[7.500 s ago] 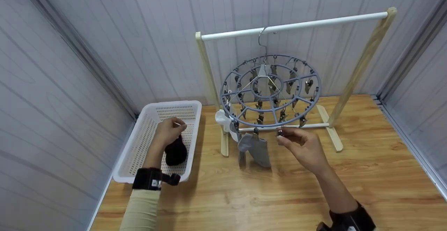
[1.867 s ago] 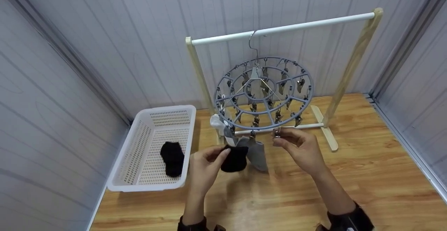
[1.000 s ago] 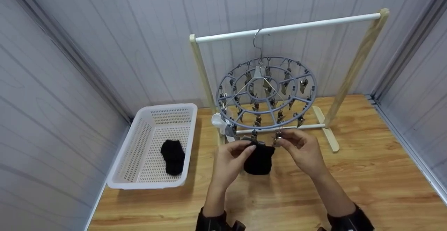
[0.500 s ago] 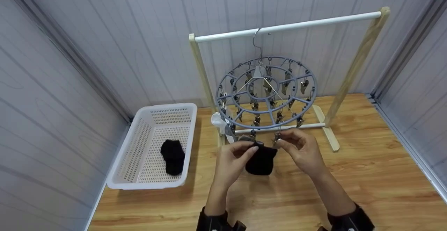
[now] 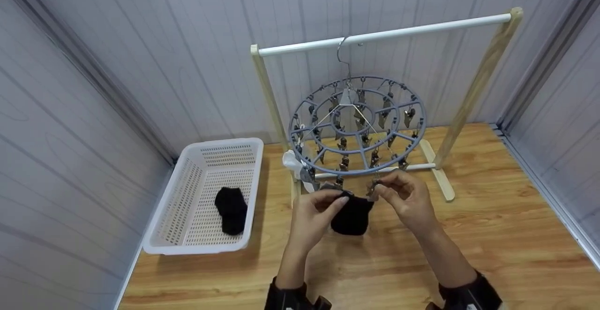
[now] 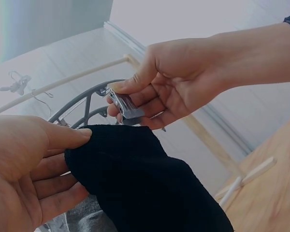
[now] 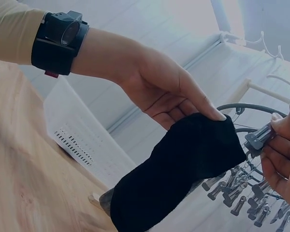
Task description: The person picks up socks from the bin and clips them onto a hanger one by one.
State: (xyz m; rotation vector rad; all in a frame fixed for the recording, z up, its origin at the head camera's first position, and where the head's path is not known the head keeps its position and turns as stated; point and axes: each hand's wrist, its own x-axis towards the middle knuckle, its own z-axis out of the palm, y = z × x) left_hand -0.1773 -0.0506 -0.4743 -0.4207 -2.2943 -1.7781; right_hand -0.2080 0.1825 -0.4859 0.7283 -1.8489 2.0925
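Observation:
A black sock point(image 5: 350, 218) hangs from my left hand point(image 5: 309, 216), its cuff pinched between thumb and fingers. In the left wrist view the sock point(image 6: 140, 169) is stretched toward the other hand. My right hand point(image 5: 412, 204) pinches a metal clip point(image 6: 128, 108) on the front of a round grey clip hanger point(image 5: 424, 117). In the right wrist view the clip point(image 7: 258, 139) is beside the cuff's corner; whether it is apart or touching, I cannot tell. Behind the black sock, a grey sock point(image 6: 84, 216) is mostly hidden. Another black sock point(image 5: 231, 211) lies in the white basket point(image 5: 257, 178).
The hanger hooks over the white bar point(image 5: 389, 35) of a wooden-legged rack. A white sock point(image 5: 291, 160) hangs from its left side, and several bare clips dangle from its rings. Pale panel walls point(image 5: 211, 66) close in the wooden surface point(image 5: 506, 216).
Earlier my left hand was in the basket; it has since brought a black sock right, up to the clip. Over the last second the clip and cuff have come slightly closer.

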